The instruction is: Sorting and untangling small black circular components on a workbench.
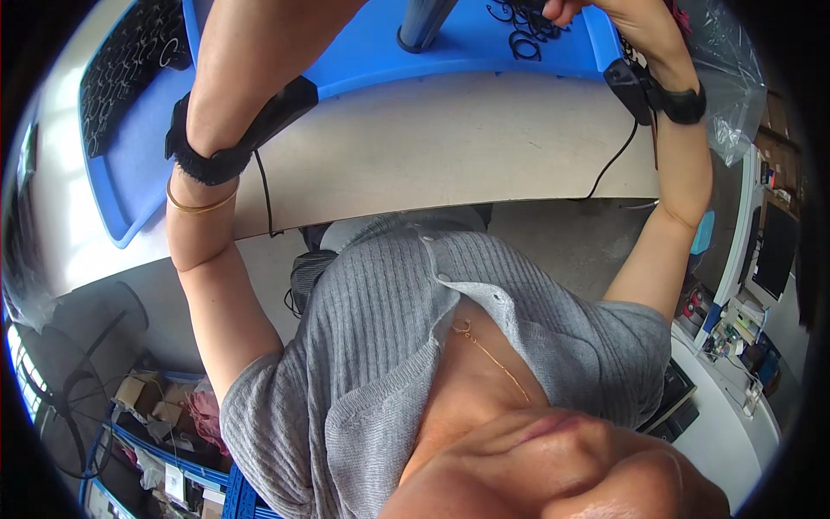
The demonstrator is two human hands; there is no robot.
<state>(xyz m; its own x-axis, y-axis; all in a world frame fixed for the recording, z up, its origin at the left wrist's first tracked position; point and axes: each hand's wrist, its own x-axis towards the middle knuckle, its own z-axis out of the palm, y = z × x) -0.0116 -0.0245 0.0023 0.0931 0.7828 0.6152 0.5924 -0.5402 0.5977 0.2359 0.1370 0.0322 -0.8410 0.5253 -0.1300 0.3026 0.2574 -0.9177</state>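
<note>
Only the curled fingertips and lower edge of my right hand (629,16) show at the top edge. The fingers look closed, and what they hold is cut off by the frame. Close beside them, a loose group of black ring-shaped pieces (525,43) lies in a blue tray (367,73). A dark blue post (422,28) stands in the same tray, to the left of the rings. My left forearm (251,60) reaches up past the top edge, so the left hand is out of sight. Each arm wears a black strap with a dark device.
Another blue tray (130,195) at the left holds many small black parts (130,82). Beneath the trays is a pale table (450,143), with thin black cables hanging near its front edge. Clear plastic film (731,86) hangs at the right. A fan (78,389) stands lower left.
</note>
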